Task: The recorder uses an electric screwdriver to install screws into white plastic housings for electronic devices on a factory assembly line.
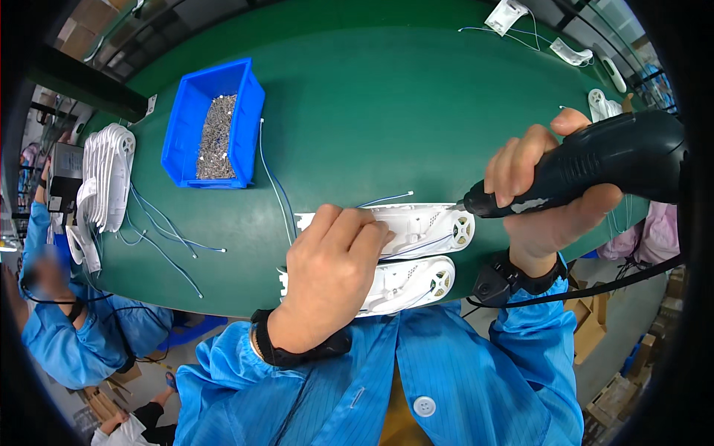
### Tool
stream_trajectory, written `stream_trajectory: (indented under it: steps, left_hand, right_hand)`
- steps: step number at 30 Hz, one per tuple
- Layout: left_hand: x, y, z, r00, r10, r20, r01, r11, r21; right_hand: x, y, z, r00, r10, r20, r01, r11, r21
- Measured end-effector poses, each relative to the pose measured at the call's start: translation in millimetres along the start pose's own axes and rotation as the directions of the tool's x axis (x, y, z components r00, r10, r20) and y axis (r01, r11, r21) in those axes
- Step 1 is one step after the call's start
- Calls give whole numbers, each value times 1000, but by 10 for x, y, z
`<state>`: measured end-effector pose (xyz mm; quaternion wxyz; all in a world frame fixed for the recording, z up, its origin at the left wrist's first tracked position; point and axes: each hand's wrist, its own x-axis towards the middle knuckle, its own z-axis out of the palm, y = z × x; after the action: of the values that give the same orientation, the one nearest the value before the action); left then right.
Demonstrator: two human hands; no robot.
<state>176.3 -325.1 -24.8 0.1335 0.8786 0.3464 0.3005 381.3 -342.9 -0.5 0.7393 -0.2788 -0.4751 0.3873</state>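
My right hand is wrapped round a black electric screwdriver, held nearly level. Its tip meets the upper right edge of a white plastic housing, beside a round end with a ring of openings. My left hand is closed over the left part of this housing, its fingers curled at the edge; the thumb is mostly hidden. A second white housing lies alongside, nearer to me, partly under my left hand. Thin blue wires run along both housings.
A blue bin of small metal screws stands at the far left on the green table. Stacked white housings with trailing wires lie farther left, near another person's blue sleeve. More white parts sit at the far right.
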Motion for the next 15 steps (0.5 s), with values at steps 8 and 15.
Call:
stream_trajectory:
  steps: [8,15]
  left_hand:
    - [-3,-49,19,999,35,24,-35,999,-2]
    - [-2,-34,10,999,33,1,-33,999,16]
  right_hand:
    - [37,49,16,997,74,-21,-75,996,-57]
    - [7,48,66,999,43,-24,-45,994,-103]
